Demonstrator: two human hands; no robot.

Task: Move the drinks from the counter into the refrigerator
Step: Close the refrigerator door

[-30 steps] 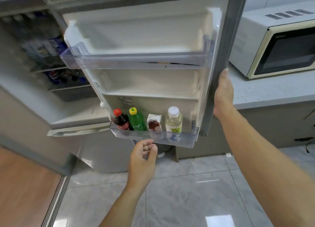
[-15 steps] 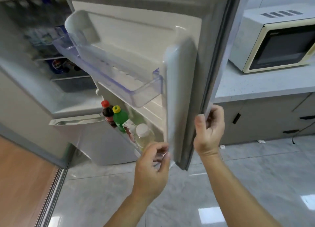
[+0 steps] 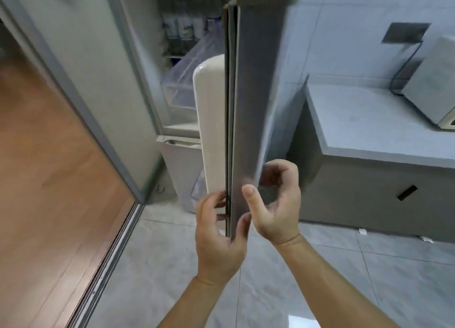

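Nearest the camera, both hands met at the lower free edge of the refrigerator door, which stood edge-on to the view. The left hand sat on the inner side, its fingers curled against the dark gasket and its thumb up along the edge, holding the door. The right hand cupped the outer grey face, thumb laid on the edge and fingers bent round behind, so it too gripped the door. Just beyond them the white inner liner and a clear door bin showed in the narrow gap, and farther in, a row of bottles stood on a shelf of the refrigerator (blurred, so their kind could not be told). No drink was in either hand, and the visible part of the worktop at the right carried only a microwave toward its back. By these signs the loading looked finished and the closing step was in hand. The next move called for swinging the door leftward until the gasket sealed, with the left fingers drawn clear of the gasket side first.
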